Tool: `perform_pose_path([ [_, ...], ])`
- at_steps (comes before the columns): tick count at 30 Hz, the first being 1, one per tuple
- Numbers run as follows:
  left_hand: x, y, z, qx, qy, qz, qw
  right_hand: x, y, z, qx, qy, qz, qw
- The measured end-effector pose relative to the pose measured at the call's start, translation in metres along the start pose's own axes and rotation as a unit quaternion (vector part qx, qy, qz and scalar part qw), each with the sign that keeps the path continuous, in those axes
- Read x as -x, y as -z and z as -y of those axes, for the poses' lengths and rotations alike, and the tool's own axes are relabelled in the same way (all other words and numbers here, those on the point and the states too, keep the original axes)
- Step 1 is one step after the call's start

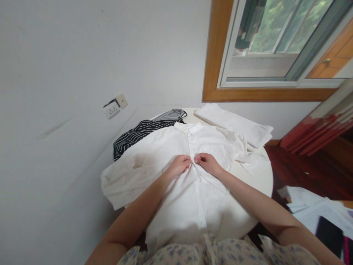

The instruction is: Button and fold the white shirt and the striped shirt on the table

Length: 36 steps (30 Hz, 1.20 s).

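Observation:
A white button-up shirt (171, 143) lies spread on a round white table (261, 176), collar toward the wall and hem toward me. At the middle of its front placket, my left hand (180, 164) pinches the fabric from the left. Close beside it, my right hand (206, 162) pinches the placket from the right, with its fingers curled in. Creases run out from where both hands grip. The button between the fingers, if there is one, is too small to make out. One button shows lower down near the hem.
Black-and-white striped cloth (146, 129) lies at the table's back left, and a folded white cloth (234, 123) at the back right. A wall socket (111, 109) is on the left. Papers (311, 206) and a dark flat object (329, 232) lie at lower right, below a red curtain (317, 132).

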<state>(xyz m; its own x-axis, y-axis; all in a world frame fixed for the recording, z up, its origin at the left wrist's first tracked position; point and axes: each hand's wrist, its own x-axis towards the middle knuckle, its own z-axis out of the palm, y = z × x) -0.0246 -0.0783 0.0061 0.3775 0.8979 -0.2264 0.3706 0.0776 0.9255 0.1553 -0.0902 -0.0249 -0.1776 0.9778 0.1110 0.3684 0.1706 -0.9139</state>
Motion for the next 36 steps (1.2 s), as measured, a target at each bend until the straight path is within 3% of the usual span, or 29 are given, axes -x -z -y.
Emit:
perform_pose_path([
  [7,-0.002,-0.003,0.001,-0.065,0.001,-0.006,0.998,0.001,0.000,0.009,0.071,0.028,0.005,0.997],
  [17,0.002,-0.001,-0.001,-0.077,-0.018,0.015,0.997,0.001,-0.002,0.008,0.114,0.037,-0.019,0.993],
  [24,-0.001,-0.005,0.005,-0.102,-0.040,-0.008,0.994,0.005,-0.003,0.008,0.091,0.048,-0.031,0.994],
  [32,-0.001,-0.006,0.012,-0.187,-0.119,-0.060,0.973,0.007,-0.002,0.009,0.065,0.063,-0.038,0.995],
  [36,-0.003,-0.006,0.014,-0.157,-0.110,-0.064,0.979,0.009,-0.001,0.010,0.071,0.082,-0.035,0.993],
])
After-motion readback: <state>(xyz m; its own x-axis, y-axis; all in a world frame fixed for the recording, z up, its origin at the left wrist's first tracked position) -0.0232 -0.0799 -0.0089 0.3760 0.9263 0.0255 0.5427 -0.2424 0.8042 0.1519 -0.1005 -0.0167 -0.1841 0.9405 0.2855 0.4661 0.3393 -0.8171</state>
